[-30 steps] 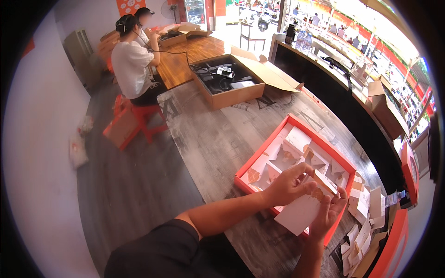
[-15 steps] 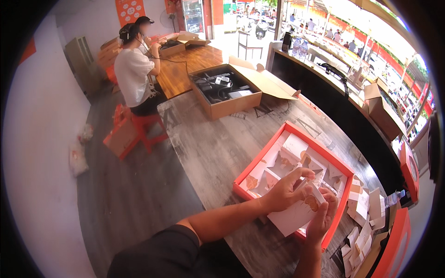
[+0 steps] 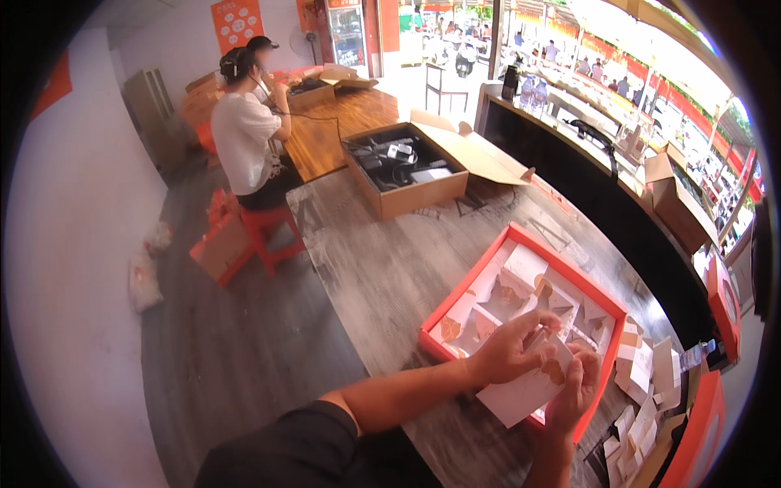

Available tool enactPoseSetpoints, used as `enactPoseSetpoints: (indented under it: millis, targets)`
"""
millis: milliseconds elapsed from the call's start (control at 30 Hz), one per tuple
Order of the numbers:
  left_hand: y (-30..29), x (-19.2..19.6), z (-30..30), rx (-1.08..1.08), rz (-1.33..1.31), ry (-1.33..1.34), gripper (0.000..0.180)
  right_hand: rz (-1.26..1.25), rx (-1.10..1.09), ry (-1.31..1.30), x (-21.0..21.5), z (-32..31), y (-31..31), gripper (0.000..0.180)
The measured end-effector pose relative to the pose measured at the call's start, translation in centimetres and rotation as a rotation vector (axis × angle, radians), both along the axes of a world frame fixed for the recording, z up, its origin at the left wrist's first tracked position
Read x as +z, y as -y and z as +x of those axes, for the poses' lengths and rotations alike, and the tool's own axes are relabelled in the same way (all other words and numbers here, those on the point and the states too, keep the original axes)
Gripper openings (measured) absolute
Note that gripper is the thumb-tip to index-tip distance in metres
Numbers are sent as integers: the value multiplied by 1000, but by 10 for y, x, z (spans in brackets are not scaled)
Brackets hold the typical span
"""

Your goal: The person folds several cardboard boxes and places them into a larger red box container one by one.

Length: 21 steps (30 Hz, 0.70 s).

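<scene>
The white card piece (image 3: pixel 521 394) with its orange motif sits pinched between both hands, just over the near corner of the red-rimmed gift box (image 3: pixel 455 297) on the table (image 3: pixel 382 268) — and compared with a second ago it has come a touch lower and nearer the person, with the hands drawn closer together around it. The left hand (image 3: pixel 508 350) is curled over the top edge, fingers folded down on the card; the right hand (image 3: pixel 579 386) comes up from below and clamps the right-hand side, thumb side pressed to the orange-printed corner. Neither hand is loose — both are grasping the same piece. A second back the left hand's fingers looked more spread over the card; now they are tucked tighter, which reads to me as a fold or a crease being pressed in rather than a lift-out, though the exact fold line is too small to make out. The box itself has not shifted on the table: same angle, its white dividers and the small orange-printed inserts (image 3: pixel 488 313) lying in their compartments as before. To the right, the loose stack of white card blanks (image 3: pixel 643 370) is unchanged too. Farther up the table the open cardboard carton (image 3: pixel 407 175) with dark gear inside stays put, and the seated person in the white top (image 3: pixel 244 142) at the far wooden table holds the same pose. The view has swung slightly, so everything slides a little in frame.
</scene>
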<state>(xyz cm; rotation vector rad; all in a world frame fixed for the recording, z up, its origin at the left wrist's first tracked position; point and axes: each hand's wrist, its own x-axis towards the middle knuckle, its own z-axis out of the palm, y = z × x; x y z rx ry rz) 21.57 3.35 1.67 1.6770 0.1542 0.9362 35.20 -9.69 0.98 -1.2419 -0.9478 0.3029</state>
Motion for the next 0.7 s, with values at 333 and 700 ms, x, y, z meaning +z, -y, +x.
enactPoseSetpoints:
  millis: [333,700]
  targets:
    - [3,2,-1,-16,11,65,65,122,132,-212,5,-3,1,7]
    - [1,6,-5,-37,28,35,54,115,220,-356,6,3,2,7]
